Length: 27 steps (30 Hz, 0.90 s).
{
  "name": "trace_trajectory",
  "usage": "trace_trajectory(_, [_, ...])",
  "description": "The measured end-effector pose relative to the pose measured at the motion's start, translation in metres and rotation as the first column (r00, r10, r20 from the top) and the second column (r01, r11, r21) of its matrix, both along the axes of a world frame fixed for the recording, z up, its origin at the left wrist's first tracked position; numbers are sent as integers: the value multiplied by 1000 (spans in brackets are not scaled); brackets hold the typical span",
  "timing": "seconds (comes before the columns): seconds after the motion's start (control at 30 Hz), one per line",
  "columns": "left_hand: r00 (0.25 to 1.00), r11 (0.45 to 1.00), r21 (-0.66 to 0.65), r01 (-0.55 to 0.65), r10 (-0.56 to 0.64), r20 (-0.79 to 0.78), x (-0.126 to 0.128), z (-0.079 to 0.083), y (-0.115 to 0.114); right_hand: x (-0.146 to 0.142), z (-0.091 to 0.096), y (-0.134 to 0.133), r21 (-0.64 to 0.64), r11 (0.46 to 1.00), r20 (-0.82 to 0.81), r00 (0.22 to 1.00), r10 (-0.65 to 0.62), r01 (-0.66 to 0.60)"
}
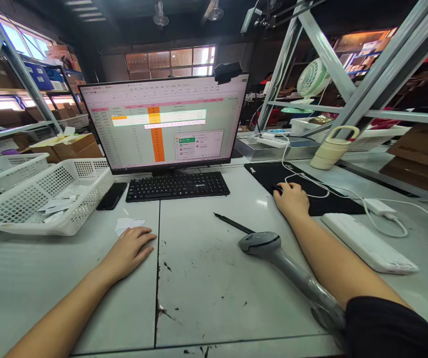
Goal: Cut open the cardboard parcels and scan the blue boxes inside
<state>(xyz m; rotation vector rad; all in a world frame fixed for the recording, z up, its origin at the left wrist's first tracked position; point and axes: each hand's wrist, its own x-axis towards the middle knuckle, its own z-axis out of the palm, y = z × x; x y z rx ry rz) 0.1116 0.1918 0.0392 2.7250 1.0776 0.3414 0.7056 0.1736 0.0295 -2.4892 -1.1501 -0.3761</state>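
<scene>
My left hand [128, 251] lies flat on the pale desk, its fingers stretched out and holding nothing. Just beyond it are small pieces of white paper [129, 224], close to the fingers. On the black mouse pad [316, 185], my right hand [293, 200] is curved over a dark computer mouse [279, 189], mostly hidden under the palm. A grey barcode scanner [260, 243] lies beside my right forearm, with a black pen [232, 222] partly behind its head. Behind both hands, the black keyboard [176, 187] sits below a monitor [169, 124] showing a spreadsheet and a small window.
White perforated baskets [70, 223] stand at the left, one with papers inside. A black phone [112, 196] rests beside it. On the right are a white power strip [370, 243], loose cables, a cream cup with a handle [331, 151] and metal frame posts [281, 64].
</scene>
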Motion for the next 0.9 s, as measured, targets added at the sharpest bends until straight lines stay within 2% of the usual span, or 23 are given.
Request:
trace_trajectory(0.27, [1000, 999, 36, 17, -18, 12, -1, -1, 2, 3, -1, 0, 7, 1000, -9, 1000, 20, -20])
trace_trajectory(0.9, [1000, 1000, -22, -10, 9, -26, 1, 5, -1, -3, 1, 1, 4, 999, -6, 999, -39, 40])
